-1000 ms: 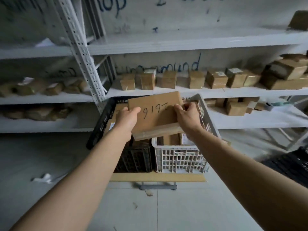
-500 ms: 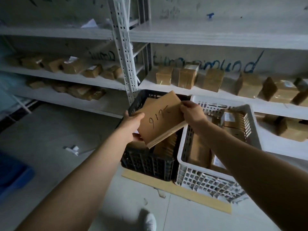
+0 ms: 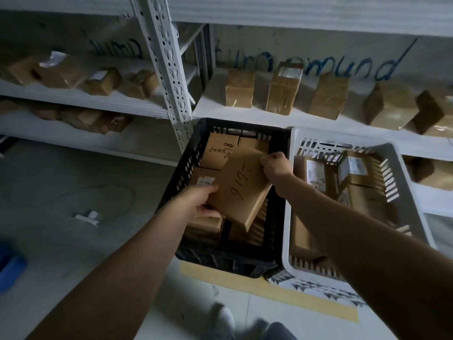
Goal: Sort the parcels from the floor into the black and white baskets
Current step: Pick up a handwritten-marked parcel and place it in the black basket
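Observation:
A flat brown parcel [image 3: 241, 190] with handwritten numbers is tilted inside the mouth of the black basket [image 3: 181, 173]. My left hand [image 3: 199, 201] grips its lower left corner. My right hand [image 3: 275, 165] pinches its upper right corner. Beneath it in the black basket lie other brown parcels [image 3: 220, 150], one also with writing on it. Directly to the right, touching the black one, stands the white basket [image 3: 407, 192], which holds several labelled parcels [image 3: 316, 177].
White metal shelving [image 3: 166, 69] rises behind the baskets, with rows of brown boxes [image 3: 284, 90] on it. A yellow tape strip [image 3: 282, 290] runs on the floor under the baskets. A paper scrap [image 3: 87, 215] lies on the floor at left, something blue [image 3: 11, 268] at far left. My feet [image 3: 247, 325] show at the bottom.
Both hands have lowered the parcel from above the baskets down into the black basket. The view has moved closer and tipped downward.

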`<state>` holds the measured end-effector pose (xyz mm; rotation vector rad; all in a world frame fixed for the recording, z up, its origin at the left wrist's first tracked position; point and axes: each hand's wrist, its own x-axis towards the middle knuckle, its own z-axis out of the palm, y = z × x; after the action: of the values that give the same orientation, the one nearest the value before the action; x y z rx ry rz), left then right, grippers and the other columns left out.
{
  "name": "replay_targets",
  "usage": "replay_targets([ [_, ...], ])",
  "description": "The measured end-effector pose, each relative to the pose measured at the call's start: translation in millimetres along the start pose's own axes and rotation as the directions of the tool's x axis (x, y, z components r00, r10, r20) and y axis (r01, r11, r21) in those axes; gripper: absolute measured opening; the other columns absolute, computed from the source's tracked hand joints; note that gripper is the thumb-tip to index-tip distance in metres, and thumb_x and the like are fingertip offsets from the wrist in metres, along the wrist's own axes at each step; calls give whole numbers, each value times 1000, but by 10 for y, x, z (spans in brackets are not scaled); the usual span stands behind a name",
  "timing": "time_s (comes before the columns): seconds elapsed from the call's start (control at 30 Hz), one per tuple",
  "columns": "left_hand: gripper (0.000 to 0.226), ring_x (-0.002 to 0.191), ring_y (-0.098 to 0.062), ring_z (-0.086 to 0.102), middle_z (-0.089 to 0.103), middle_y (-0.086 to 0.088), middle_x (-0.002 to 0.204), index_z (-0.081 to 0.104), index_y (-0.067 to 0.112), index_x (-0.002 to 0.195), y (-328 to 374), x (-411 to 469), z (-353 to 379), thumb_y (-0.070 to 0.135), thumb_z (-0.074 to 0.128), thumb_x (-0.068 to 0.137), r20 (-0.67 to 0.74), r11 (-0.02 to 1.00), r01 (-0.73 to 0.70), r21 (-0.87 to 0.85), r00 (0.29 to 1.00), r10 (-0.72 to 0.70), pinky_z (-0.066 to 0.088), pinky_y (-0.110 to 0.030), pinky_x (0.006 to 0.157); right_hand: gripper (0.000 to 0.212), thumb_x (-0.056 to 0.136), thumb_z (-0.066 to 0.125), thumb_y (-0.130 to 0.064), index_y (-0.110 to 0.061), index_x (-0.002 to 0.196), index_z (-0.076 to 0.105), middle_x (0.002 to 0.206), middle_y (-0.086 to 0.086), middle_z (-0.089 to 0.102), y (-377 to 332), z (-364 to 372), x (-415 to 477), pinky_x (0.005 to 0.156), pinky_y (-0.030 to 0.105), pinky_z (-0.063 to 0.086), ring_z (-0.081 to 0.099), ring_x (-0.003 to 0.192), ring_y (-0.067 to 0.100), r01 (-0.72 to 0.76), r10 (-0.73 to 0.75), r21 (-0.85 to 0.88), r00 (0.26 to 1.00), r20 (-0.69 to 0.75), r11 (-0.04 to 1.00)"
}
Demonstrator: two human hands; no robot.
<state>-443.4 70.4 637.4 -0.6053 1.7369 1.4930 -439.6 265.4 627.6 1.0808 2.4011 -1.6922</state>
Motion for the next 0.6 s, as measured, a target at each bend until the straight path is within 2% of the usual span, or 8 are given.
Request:
replay_targets([
  [0.07,42,114,-37,57,55,-17,128,46,10,129,-40,104,53,17,61,91,16,997,58,-43,998,-58,57,-45,78,42,95,45,-29,-20,136,42,139,11,32,81,28,86,77,30,39,45,87,19,-49,49,-37,999,-15,998],
  [0.13,36,117,-38,54,53,-17,130,49,12,122,-94,202,92,9,63,89,27,991,100,-94,995,-98,55,-53,81,42,96,44,-28,-24,137,40,140,12,29,146,53,166,77,31,39,43,86,20,-81,83,-97,996,23,992],
  [0.23,38,112,-44,55,53,-21,126,51,14,118,-193,304,145,3,66,85,22,980,167,-109,986,-166,58,-54,66,48,97,40,-20,-25,143,31,142,14,27,274,76,279,80,33,40,41,82,19,-115,134,-182,986,100,977],
  [0.3,37,110,-46,56,49,-24,129,50,11,118,-252,342,196,4,65,85,19,972,226,-59,974,-225,59,-48,54,52,97,39,-17,-24,146,26,143,14,28,361,96,339,82,34,40,44,95,24,-126,159,-221,978,137,967],
  [0.37,41,115,-49,52,41,-25,137,49,11,119,-315,406,251,6,68,84,14,962,266,-65,964,-266,58,-45,51,53,97,38,-14,-22,148,24,142,14,31,427,123,391,83,32,40,46,110,28,-99,153,-280,972,179,955],
  [0.43,45,120,-50,47,34,-22,143,47,11,122,-386,484,307,5,69,83,1,957,272,-98,962,-274,59,-48,56,55,94,41,-11,-16,147,26,143,16,33,454,140,436,94,33,41,43,121,31,-53,127,-331,970,206,942],
  [0.5,30,122,-48,45,33,-20,144,49,9,108,-439,516,367,4,67,84,-19,957,270,-104,962,-273,59,-50,65,57,90,50,-9,-10,144,30,145,19,30,480,165,469,106,39,35,35,131,34,-31,129,-402,967,218,915],
  [0.6,16,127,-43,40,36,-17,143,48,7,89,-504,558,471,2,63,87,-108,959,239,-152,960,-257,56,-51,80,57,91,53,-9,-9,144,32,149,21,22,561,230,462,109,41,30,27,135,36,-34,167,-506,961,221,862],
])
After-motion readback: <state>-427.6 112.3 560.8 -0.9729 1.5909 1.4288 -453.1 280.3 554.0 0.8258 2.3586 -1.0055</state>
